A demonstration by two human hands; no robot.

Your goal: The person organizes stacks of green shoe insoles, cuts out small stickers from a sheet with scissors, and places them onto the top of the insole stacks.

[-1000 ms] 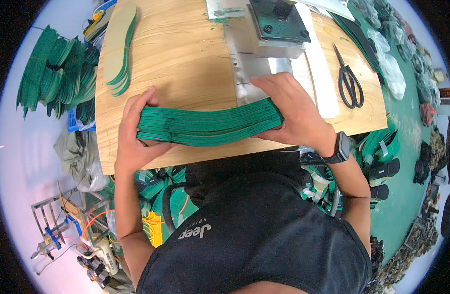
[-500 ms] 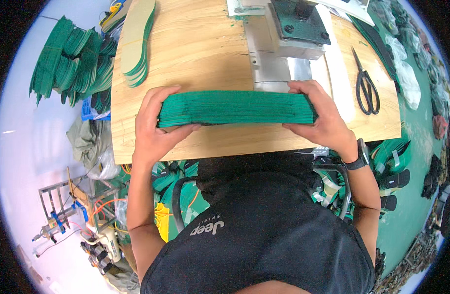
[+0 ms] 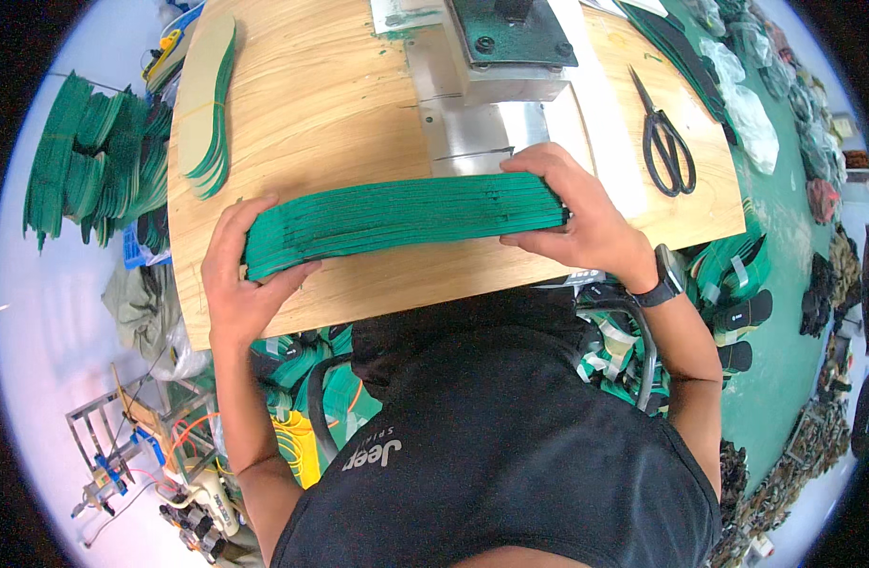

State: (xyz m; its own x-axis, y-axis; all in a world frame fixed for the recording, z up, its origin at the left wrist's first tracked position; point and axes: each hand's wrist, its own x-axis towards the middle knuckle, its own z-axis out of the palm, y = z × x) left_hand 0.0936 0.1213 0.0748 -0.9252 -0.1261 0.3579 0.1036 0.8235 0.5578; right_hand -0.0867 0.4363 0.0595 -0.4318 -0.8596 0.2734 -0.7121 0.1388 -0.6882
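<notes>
A thick stack of green insole-shaped pieces (image 3: 406, 213) is held edge-on above the near part of the wooden table, its layers showing as long thin lines. Around its left end wraps my left hand (image 3: 240, 275), thumb below along the near side and fingers over the far side. My right hand (image 3: 572, 208) grips the opposite end the same way; a dark watch (image 3: 666, 276) is on that wrist. The stack bows slightly, and its left end sits lower in the picture. Just beyond my right hand lies a shiny metal plate (image 3: 472, 133) on the table.
A metal press block (image 3: 515, 85) stands past the plate. Black scissors (image 3: 663, 142) lie on the wooden table (image 3: 311, 114) at right. Beige-topped insoles (image 3: 207, 104) rest at far left. More green stacks (image 3: 93, 151) stand left of the table; bundles (image 3: 737, 275) lie lower right.
The view has turned a little, so table, press and scissors appear further left and tilted. Both hands keep hold of the stack, whose left end now appears lower.
</notes>
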